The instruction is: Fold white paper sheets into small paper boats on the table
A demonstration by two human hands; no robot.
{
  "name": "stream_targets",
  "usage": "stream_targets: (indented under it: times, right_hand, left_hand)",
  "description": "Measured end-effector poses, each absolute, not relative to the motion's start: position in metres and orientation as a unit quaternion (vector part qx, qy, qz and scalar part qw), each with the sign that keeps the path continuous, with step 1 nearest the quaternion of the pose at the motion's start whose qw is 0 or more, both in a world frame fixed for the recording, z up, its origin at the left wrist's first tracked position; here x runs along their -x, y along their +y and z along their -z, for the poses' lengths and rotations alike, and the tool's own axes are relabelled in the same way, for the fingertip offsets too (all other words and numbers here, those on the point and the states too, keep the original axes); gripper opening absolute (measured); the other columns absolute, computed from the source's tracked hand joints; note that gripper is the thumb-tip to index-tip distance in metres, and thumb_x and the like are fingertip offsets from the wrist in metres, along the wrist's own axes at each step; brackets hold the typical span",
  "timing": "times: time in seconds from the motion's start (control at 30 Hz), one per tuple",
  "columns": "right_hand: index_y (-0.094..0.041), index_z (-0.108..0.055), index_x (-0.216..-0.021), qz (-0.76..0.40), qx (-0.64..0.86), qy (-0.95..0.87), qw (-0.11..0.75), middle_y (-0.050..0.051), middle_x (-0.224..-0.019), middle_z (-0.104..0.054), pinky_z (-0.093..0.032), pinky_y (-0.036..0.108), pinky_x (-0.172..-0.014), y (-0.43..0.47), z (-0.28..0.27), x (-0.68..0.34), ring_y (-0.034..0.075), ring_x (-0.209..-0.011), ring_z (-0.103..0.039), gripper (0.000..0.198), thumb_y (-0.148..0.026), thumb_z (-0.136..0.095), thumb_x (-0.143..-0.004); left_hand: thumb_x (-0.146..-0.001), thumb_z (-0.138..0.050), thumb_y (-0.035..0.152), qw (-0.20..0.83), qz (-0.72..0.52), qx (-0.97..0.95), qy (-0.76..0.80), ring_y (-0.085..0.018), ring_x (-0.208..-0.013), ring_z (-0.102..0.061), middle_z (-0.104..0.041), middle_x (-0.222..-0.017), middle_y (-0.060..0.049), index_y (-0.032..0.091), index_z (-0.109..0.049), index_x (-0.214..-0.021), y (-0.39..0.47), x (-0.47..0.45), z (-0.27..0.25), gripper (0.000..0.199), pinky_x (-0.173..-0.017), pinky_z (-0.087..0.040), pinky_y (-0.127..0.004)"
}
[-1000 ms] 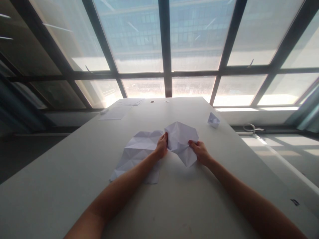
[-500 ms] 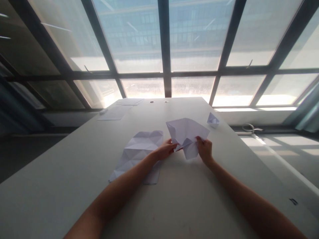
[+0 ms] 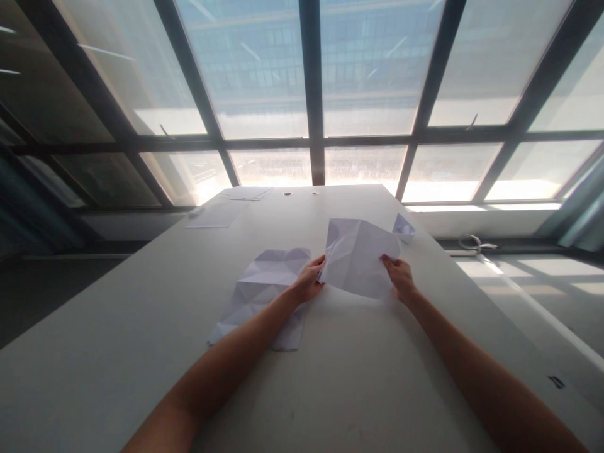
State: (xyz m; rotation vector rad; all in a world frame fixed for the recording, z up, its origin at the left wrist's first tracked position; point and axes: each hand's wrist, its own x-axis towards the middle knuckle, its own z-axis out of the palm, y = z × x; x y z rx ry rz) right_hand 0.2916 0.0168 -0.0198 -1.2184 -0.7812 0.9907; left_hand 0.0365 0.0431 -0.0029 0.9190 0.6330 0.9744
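Between my hands a creased white sheet of paper [image 3: 359,258] is spread out, tilted above the table. My left hand [image 3: 310,280] pinches its left edge, and my right hand [image 3: 399,275] grips the right edge with the thumb on top. Under and beside my left forearm lies a second sheet of paper [image 3: 271,270], flat on the table and covered in fold lines. Just past the right corner of the held sheet stands a small folded paper shape [image 3: 404,228], partly covered by that sheet.
The white table [image 3: 141,302] reaches to the windows. Flat white paper sheets [image 3: 214,215] lie at its far left. A small dark mark [image 3: 555,382] is near the right edge. On the floor at right lies a white cable coil [image 3: 472,242].
The held paper has gone from partly folded, with a raised flap in the middle, to opened out. My right hand has moved a little to the right, my left slightly left.
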Motion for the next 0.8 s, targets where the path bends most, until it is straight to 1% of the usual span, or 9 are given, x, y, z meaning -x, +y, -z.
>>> stream_targets:
  times: [0.1, 0.17, 0.23, 0.3, 0.4, 0.53, 0.63, 0.7, 0.8]
  right_hand:
    - [-0.017, -0.066, -0.083, -0.488, 0.526, -0.366, 0.592, 0.005, -0.067, -0.070, -0.052, 0.030, -0.050, 0.012, 0.011, -0.302, 0.021, -0.054, -0.064, 0.032, -0.045, -0.075, -0.070]
    - [-0.017, -0.067, -0.084, -0.502, 0.526, -0.383, 0.570, 0.005, -0.068, -0.070, -0.050, 0.028, -0.047, 0.009, 0.008, -0.306, 0.020, -0.052, -0.063, 0.030, -0.043, -0.074, -0.072]
    - [-0.016, -0.068, -0.083, -0.508, 0.528, -0.402, 0.549, 0.006, -0.069, -0.071, -0.049, 0.026, -0.046, 0.007, 0.007, -0.306, 0.018, -0.051, -0.062, 0.030, -0.043, -0.074, -0.073]
    - [-0.015, -0.069, -0.083, -0.517, 0.523, -0.423, 0.530, 0.006, -0.070, -0.071, -0.048, 0.025, -0.046, 0.005, 0.005, -0.305, 0.017, -0.051, -0.062, 0.032, -0.044, -0.075, -0.073]
    - [-0.014, -0.070, -0.086, -0.537, 0.503, -0.445, 0.511, 0.006, -0.071, -0.072, -0.048, 0.025, -0.047, 0.001, 0.002, -0.302, 0.017, -0.052, -0.062, 0.035, -0.047, -0.074, -0.074]
    - [-0.015, -0.070, -0.088, -0.583, 0.454, -0.427, 0.521, 0.006, -0.073, -0.072, -0.049, 0.025, -0.049, -0.007, -0.005, -0.291, 0.017, -0.053, -0.062, 0.039, -0.050, -0.076, -0.072]
    - [-0.015, -0.070, -0.089, -0.619, 0.411, -0.428, 0.515, 0.007, -0.076, -0.073, -0.053, 0.027, -0.056, -0.012, -0.005, -0.279, 0.019, -0.059, -0.066, 0.043, -0.052, -0.077, -0.070]
    - [-0.015, -0.070, -0.090, -0.632, 0.396, -0.442, 0.498, 0.008, -0.079, -0.073, -0.055, 0.030, -0.062, -0.014, -0.001, -0.271, 0.022, -0.065, -0.068, 0.044, -0.053, -0.077, -0.068]
    - [-0.016, -0.070, -0.090, -0.630, 0.416, -0.454, 0.473, 0.009, -0.079, -0.073, -0.055, 0.031, -0.062, -0.016, 0.005, -0.262, 0.023, -0.065, -0.068, 0.045, -0.055, -0.075, -0.069]
  left_hand:
    - [-0.078, -0.075, 0.038, 0.744, -0.432, -0.415, 0.295, -0.014, -0.069, -0.059, -0.066, -0.088, -0.007, 0.017, -0.069, -0.111, 0.042, -0.038, 0.002, 0.040, -0.056, -0.043, -0.020]
    - [-0.082, -0.071, 0.046, 0.750, -0.424, -0.411, 0.299, -0.011, -0.062, -0.054, -0.062, -0.083, -0.005, 0.017, -0.068, -0.114, 0.041, -0.039, 0.003, 0.044, -0.052, -0.040, -0.019]
    - [-0.081, -0.073, 0.047, 0.755, -0.413, -0.414, 0.296, -0.008, -0.059, -0.050, -0.059, -0.082, -0.003, 0.017, -0.065, -0.120, 0.039, -0.040, 0.006, 0.050, -0.052, -0.039, -0.019]
    - [-0.078, -0.078, 0.042, 0.750, -0.412, -0.426, 0.294, -0.008, -0.066, -0.052, -0.059, -0.090, -0.003, 0.019, -0.063, -0.124, 0.038, -0.042, 0.008, 0.054, -0.059, -0.041, -0.019]
    - [-0.076, -0.080, 0.034, 0.713, -0.434, -0.460, 0.304, -0.012, -0.086, -0.057, -0.059, -0.106, -0.007, 0.019, -0.063, -0.124, 0.035, -0.046, 0.009, 0.054, -0.076, -0.046, -0.024]
    - [-0.076, -0.079, 0.037, 0.670, -0.431, -0.515, 0.316, -0.018, -0.097, -0.059, -0.059, -0.113, -0.009, 0.017, -0.065, -0.116, 0.027, -0.051, 0.005, 0.047, -0.088, -0.046, -0.031]
    - [-0.077, -0.076, 0.044, 0.668, -0.393, -0.549, 0.314, -0.020, -0.097, -0.061, -0.062, -0.111, -0.010, 0.016, -0.066, -0.110, 0.019, -0.054, -0.002, 0.044, -0.084, -0.047, -0.030]
    - [-0.076, -0.075, 0.047, 0.659, -0.376, -0.574, 0.308, -0.020, -0.092, -0.063, -0.066, -0.103, -0.008, 0.016, -0.067, -0.109, 0.014, -0.055, -0.006, 0.046, -0.079, -0.047, -0.028]
    - [-0.075, -0.076, 0.050, 0.646, -0.389, -0.598, 0.274, -0.020, -0.086, -0.064, -0.069, -0.093, -0.008, 0.016, -0.066, -0.110, 0.009, -0.057, -0.010, 0.050, -0.075, -0.047, -0.027]
